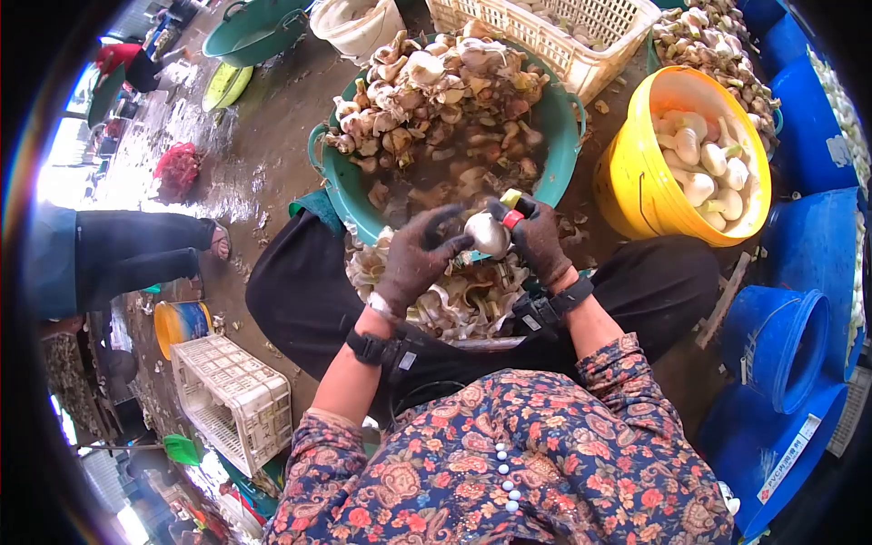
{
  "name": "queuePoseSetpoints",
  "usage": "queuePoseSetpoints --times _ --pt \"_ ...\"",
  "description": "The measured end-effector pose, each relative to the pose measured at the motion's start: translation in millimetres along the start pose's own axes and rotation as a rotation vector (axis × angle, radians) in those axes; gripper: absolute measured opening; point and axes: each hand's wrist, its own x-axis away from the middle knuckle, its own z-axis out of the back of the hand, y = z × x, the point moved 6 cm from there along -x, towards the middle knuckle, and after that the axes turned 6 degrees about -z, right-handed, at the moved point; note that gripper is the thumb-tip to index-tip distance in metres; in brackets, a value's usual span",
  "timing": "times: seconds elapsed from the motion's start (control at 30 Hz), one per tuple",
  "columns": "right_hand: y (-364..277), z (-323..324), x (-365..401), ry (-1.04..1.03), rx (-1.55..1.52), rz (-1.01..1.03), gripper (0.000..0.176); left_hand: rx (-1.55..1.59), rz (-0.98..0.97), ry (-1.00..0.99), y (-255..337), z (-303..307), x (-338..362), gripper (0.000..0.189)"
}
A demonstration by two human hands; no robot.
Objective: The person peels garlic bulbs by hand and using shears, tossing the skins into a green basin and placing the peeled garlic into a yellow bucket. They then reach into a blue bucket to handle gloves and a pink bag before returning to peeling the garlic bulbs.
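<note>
A white peeled garlic bulb [488, 235] is between my two gloved hands, above the near rim of a green tub [561, 173]. My right hand [538, 238], with a red band on a finger, is closed on the bulb and its short stem. My left hand [420, 257] has its fingers apart, the fingertips close to the bulb's left side. Unpeeled garlic [409, 100] is heaped in the tub, partly in murky water. Loose peelings [454, 304] lie below my hands, between my legs. To the right, a yellow bucket [622, 186] holds white bulbs.
A cream crate [595, 68] and a white bucket [356, 36] stand behind the tub. Blue containers [804, 241] line the right side. At left are a person's legs [145, 250], a white crate [232, 400] and a red net bag [177, 168].
</note>
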Motion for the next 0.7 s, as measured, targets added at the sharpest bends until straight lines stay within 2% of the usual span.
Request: queuePoseSetpoints --times 0.03,0.1,0.13,0.27,0.37,0.43,0.47,0.53,0.57,0.63,0.67,0.7 --pt "0 -1 1 0.001 0.0 0.001 0.018 0.0 -0.001 -0.001 -1 2 -4 0.017" --pt "-2 -3 3 0.006 0.024 0.032 0.018 -0.135 -0.08 -0.24 0 -10 -9 0.021" --pt "-5 -3 5 -0.008 0.091 0.053 0.017 -0.204 -0.142 -0.265 2 -12 -10 0.02" --pt "3 -3 10 -0.006 -0.006 -0.049 0.018 -0.221 -0.139 -0.286 -3 -15 -6 0.015" --pt "12 4 3 0.058 -0.018 -0.083 0.02 -0.377 -0.187 -0.339 -10 -23 14 0.012" --pt "1 18 -6 0.063 -0.165 0.143 0.022 -0.539 -0.358 -0.603 -10 -45 48 0.012" --pt "-2 23 -10 0.052 -0.123 0.049 0.022 -0.541 -0.365 -0.606 -8 -45 49 0.012" --pt "-3 22 -5 0.027 -0.201 -0.018 0.022 -0.214 0.085 -0.4 -22 -25 46 0.015" --pt "-2 17 -3 -0.016 -0.263 -0.091 0.022 0.062 0.191 -0.257 -40 -19 40 0.016" --pt "-4 5 4 -0.031 -0.225 -0.105 0.022 0.229 0.125 -0.074 3 -13 12 0.016" --pt "-7 -2 7 -0.076 -0.183 -0.082 0.022 0.224 0.126 -0.068 3 -10 5 0.016" --pt "-10 -8 10 -0.115 -0.145 -0.058 0.021 0.2 0.129 -0.149 3 -13 -1 0.016"
